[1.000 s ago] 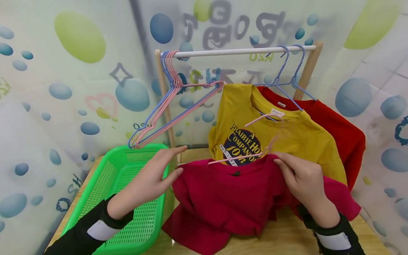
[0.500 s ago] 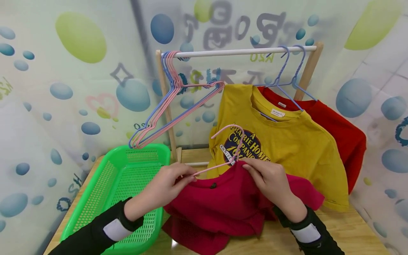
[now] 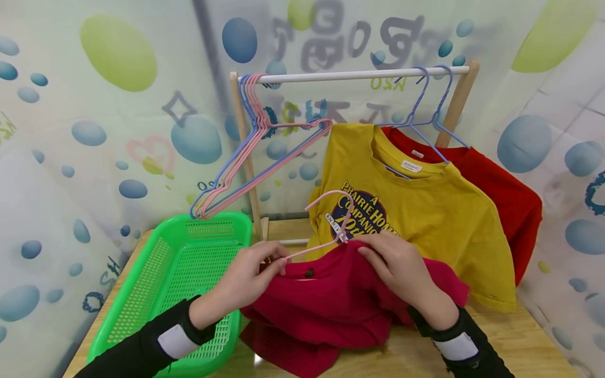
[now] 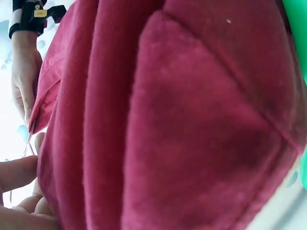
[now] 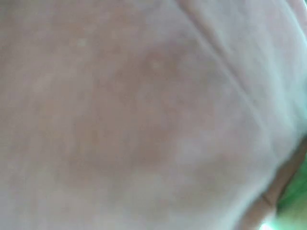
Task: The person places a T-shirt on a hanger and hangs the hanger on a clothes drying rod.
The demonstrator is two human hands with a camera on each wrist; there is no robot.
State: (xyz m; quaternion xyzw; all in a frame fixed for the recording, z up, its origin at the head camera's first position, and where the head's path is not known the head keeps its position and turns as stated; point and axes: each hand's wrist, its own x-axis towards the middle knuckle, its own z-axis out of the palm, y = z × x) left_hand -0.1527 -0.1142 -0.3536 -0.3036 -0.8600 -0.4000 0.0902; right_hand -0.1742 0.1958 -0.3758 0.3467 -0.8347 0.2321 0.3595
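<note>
A magenta T-shirt (image 3: 321, 310) lies bunched between my hands, its lower part on the wooden table. From its neckline rises a pink clothes hanger (image 3: 347, 207), hook up; the hanger's right arm is hidden inside the shirt. My left hand (image 3: 246, 275) pinches the hanger's left arm at the collar's left side. My right hand (image 3: 402, 273) grips the shirt at the right side of the neck, beside the base of the hook. In the left wrist view, shirt cloth (image 4: 192, 120) fills most of the picture. Blurred cloth (image 5: 134, 110) covers nearly all the right wrist view.
A green plastic basket (image 3: 165, 315) stands on the table (image 3: 510, 346) at the left. Behind, a rack with a white rail (image 3: 331, 77) carries several pink and blue hangers (image 3: 255, 142) at left. A yellow T-shirt (image 3: 425, 210) and a red shirt (image 3: 515, 205) hang at right.
My left hand has moved right and taken hold of the hanger's left arm. My right hand, with shirt and hanger, has shifted left. The hook has moved left and sunk slightly.
</note>
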